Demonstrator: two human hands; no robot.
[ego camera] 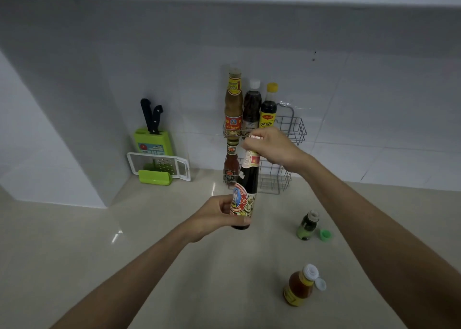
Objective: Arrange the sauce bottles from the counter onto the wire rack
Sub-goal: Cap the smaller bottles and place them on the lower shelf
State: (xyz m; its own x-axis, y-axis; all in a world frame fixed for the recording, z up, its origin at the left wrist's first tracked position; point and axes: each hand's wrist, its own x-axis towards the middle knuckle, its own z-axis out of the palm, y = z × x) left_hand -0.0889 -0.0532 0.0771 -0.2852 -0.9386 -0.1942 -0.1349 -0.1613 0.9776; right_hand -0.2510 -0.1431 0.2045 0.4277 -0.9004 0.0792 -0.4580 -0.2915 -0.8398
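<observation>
A tall dark sauce bottle (pixel 247 179) with a colourful label is held upright above the counter. My left hand (pixel 214 216) grips its lower body and my right hand (pixel 269 146) is closed over its cap. Behind it a two-tier wire rack (pixel 294 129) hangs on the tiled wall. Its upper tier holds a brown sauce bottle (pixel 233 104), a dark bottle with a white cap (pixel 251 106) and a yellow-capped bottle (pixel 269 109). A red sauce bottle (pixel 231 164) stands in the lower tier. On the counter are a small green bottle (pixel 308 225) and an orange bottle (pixel 300 286).
A loose green cap (pixel 325 235) lies beside the small green bottle. The orange bottle's white flip lid hangs open. A green knife block (pixel 153 141) with two black-handled knives and a white grater (pixel 159 165) stand in the left corner against the wall.
</observation>
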